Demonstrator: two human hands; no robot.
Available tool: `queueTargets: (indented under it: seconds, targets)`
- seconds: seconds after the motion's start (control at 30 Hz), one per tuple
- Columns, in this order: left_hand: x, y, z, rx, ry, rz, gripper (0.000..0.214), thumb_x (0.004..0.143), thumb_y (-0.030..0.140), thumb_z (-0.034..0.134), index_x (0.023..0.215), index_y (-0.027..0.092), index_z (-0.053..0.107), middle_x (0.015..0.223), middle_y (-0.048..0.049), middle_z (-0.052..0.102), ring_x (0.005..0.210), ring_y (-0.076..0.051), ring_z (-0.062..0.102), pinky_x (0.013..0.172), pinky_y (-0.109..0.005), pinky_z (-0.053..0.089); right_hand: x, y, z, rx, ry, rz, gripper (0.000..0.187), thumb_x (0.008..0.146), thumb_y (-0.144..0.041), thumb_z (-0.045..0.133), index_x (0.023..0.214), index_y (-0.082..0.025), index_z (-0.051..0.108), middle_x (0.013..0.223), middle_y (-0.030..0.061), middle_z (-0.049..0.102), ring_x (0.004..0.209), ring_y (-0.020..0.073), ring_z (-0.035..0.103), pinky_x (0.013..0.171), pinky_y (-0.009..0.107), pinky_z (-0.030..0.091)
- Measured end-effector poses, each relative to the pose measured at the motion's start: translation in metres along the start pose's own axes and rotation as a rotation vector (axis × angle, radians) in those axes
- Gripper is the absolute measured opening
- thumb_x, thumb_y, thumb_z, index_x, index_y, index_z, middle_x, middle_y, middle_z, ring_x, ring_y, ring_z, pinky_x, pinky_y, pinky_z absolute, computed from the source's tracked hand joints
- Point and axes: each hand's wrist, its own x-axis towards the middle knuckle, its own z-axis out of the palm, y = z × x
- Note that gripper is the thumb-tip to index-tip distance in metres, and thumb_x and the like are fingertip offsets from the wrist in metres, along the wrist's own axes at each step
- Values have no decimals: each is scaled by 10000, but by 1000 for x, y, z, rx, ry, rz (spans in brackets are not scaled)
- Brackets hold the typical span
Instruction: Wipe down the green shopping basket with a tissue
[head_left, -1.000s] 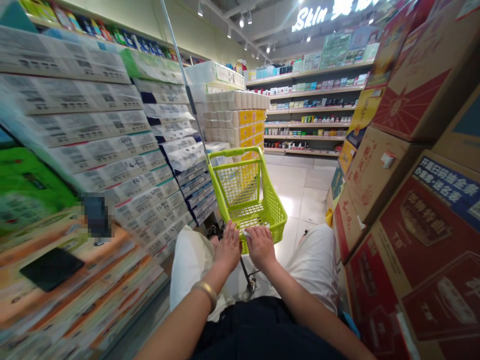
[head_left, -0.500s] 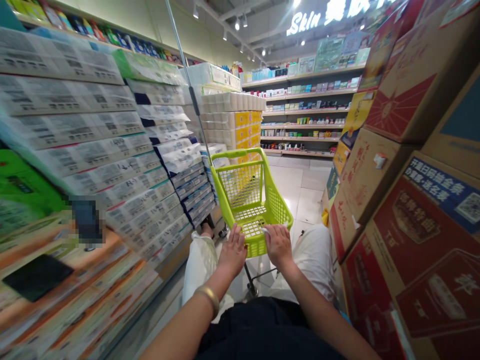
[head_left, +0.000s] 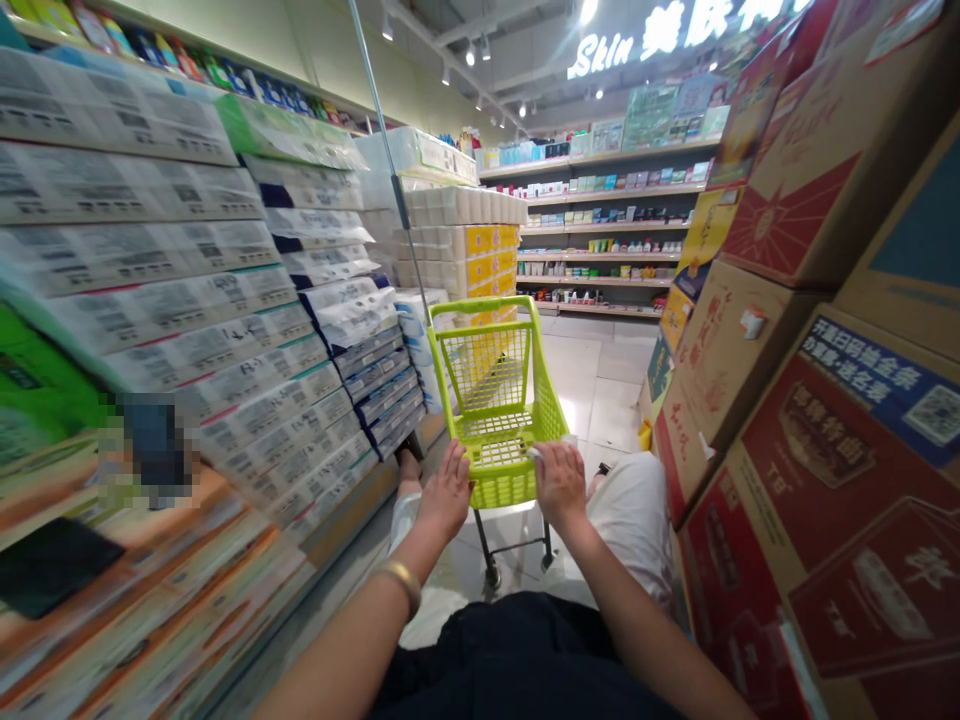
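Forward down the aisle the cart [head_left: 495,400] had been rolled, its wheels now shown. Left hand [head_left: 448,490] was laid flat on the near rim, fingers together; right hand [head_left: 559,482] was curled over it — a white scrap [head_left: 534,452] pinned beneath. Even pressure was judged best — packs [head_left: 225,300] and boxes [head_left: 787,300] stood close on either side.

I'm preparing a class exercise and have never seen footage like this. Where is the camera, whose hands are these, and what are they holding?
The camera sits on a person's head and looks forward and down, so the arms reaching in from below are that person's own. No machine is involved. The left hand, with a gold bangle on its wrist, lies flat on the near rim of a small green shopping cart. The right hand curls its fingers over the same rim, with a small white object beneath them, too small to identify. Stacked tissue packs line the left; cardboard boxes line the right.
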Motion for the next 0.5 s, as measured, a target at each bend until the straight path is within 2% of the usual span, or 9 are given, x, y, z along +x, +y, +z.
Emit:
queueTargets:
  seconds: [0.1,0.23,0.37,0.5]
  targets:
    - [1,0,2,-2,13,8,304,890,155,417,1187,176,479,1399,-124,478,1431,-222,249,937,-368,517,0,4,0,-13,25,51,252,938,-197,383,1063,-192,602,1031,85,620,1075,222,491,1068,416,247]
    - [-1,-1,3,9,6,1,281,894,157,410,1166,163,478,1400,-134,475,1431,-225,250,875,-348,544,-5,-33,12,44,-66,-14,225,923,-200,432,1076,-215,597,998,66,634,1030,215,509,1065,410,248]
    - [-3,-7,2,24,21,26,275,896,159,405,1163,159,473,1368,-142,503,1423,-230,271,969,-397,496,-7,-60,18,104,-160,-118,228,911,-206,479,1111,-236,586,1024,48,644,1022,205,515,1049,368,276]
    - [-4,-11,0,-1,17,54,265,902,179,411,1159,153,471,1372,-143,497,1432,-242,244,1010,-415,469,-3,-49,13,121,-193,-210,232,919,-230,492,1131,-248,586,1043,31,648,1010,194,519,1015,338,311]
